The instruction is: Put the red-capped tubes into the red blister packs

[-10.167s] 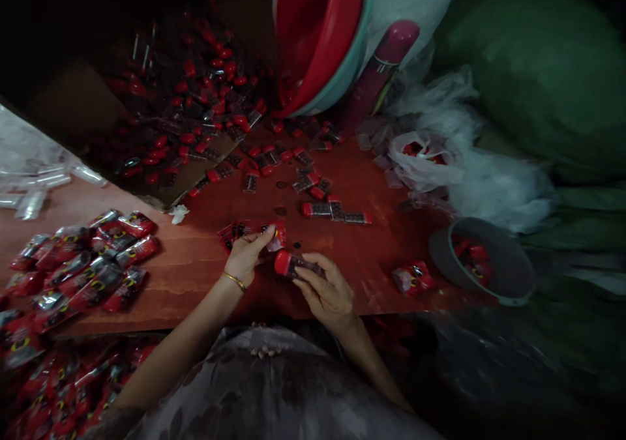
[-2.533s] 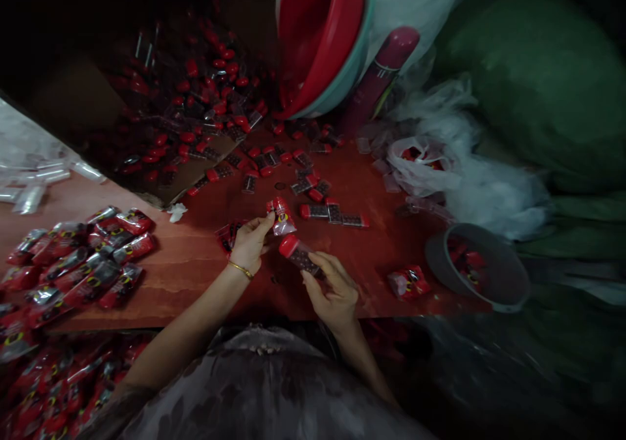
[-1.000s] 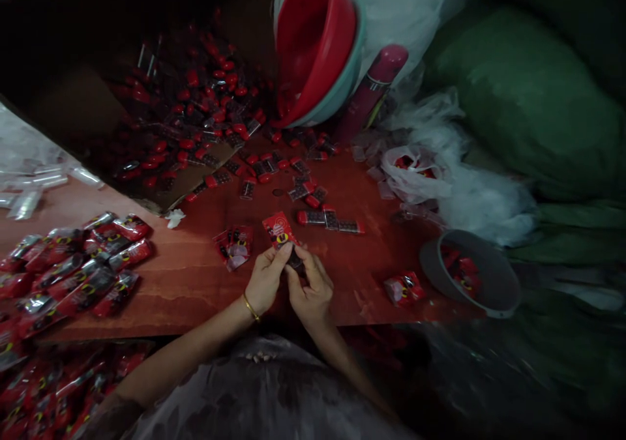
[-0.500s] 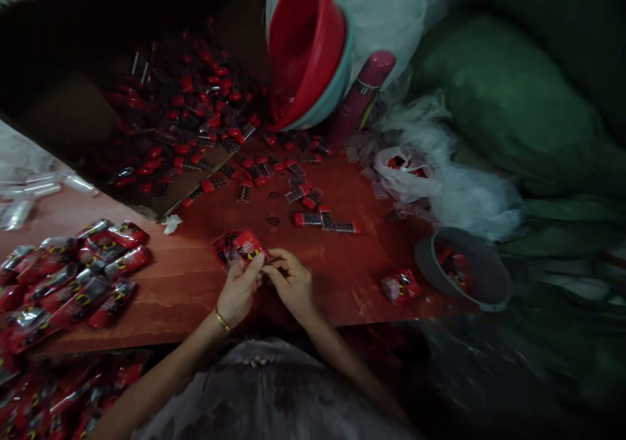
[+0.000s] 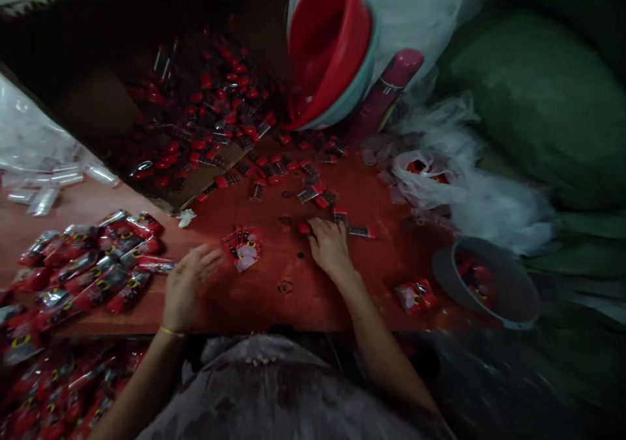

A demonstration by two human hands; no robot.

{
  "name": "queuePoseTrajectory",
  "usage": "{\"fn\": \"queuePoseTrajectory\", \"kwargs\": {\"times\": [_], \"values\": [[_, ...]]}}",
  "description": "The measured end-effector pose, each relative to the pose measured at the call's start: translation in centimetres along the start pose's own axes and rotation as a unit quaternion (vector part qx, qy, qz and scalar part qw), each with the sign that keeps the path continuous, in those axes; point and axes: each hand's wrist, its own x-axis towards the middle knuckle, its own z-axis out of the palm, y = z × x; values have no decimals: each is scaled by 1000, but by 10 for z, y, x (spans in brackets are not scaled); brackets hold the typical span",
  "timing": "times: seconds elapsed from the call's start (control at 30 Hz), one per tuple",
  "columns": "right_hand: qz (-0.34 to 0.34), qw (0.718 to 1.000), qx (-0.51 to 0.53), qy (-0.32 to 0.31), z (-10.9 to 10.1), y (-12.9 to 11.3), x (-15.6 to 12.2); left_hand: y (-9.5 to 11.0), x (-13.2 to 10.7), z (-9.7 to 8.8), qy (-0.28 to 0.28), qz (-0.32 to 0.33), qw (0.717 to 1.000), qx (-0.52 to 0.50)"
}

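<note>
Red plastic caps the tube (image 5: 304,228) my right hand (image 5: 330,248) pinches; haste could jostle neighbouring tubes (image 5: 362,231) at its two o'clock. My left hand (image 5: 183,289), loosely spread, holds nothing.

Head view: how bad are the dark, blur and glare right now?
Head view: dim overall, with deep shadow inside the cardboard box; head view: left hand blurred, right hand crisper; head view: pale glints on the clear tubes, green bundle soft-edged.

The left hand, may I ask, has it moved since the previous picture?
Yes, the left hand has moved left, away from the flat packets, toward the wrapped tubes.
</note>
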Motion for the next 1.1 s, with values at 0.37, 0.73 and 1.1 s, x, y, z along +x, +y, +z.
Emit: {"fn": "queuePoseTrajectory", "kwargs": {"times": [0.37,0.73,1.1], "values": [[-18,998,35,48,17,-12,-23,-33,44,52,-170,335,703,604],[-17,994,43,103,18,-11,-22,-50,50,103,-123,325,752,560],[-42,985,34,166,0,-40,-29,-40,53,94,-98,380,690,608]]}}
